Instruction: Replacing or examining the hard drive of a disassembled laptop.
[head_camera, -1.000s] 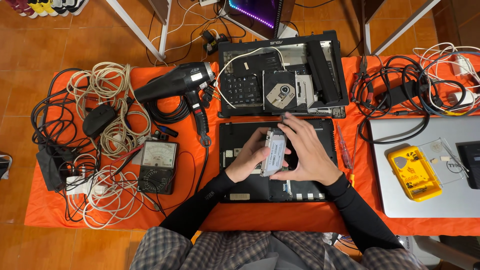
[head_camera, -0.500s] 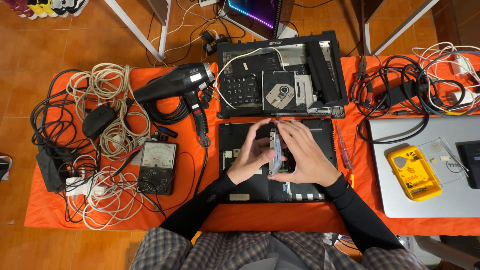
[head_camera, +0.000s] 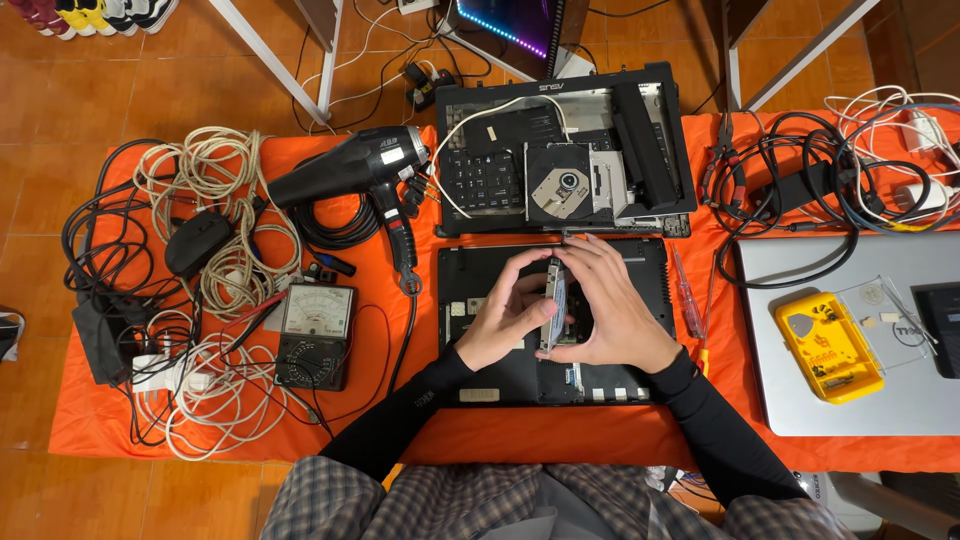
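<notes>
Both my hands hold a flat silver drive (head_camera: 555, 302) turned on its edge over the open black laptop base (head_camera: 480, 350). My left hand (head_camera: 510, 310) grips its left face with the fingers curled. My right hand (head_camera: 610, 310) covers its right side, fingers spread over the top edge. Most of the drive is hidden between my palms. Behind it lies a second dismantled laptop chassis (head_camera: 650, 140) with an optical disc drive (head_camera: 565, 185) and a keyboard section showing.
On the orange cloth: a black heat gun (head_camera: 350, 170), an analog multimeter (head_camera: 315, 335), coiled cables (head_camera: 200, 220) at left, red-handled screwdrivers (head_camera: 688, 300), a closed silver laptop (head_camera: 850, 380) carrying a yellow tool case (head_camera: 828, 345), and cable tangles (head_camera: 840, 170) at right.
The drive has turned from lying nearly flat in my hands to standing on its edge. Both hands stayed over the laptop base, shifted slightly toward its back.
</notes>
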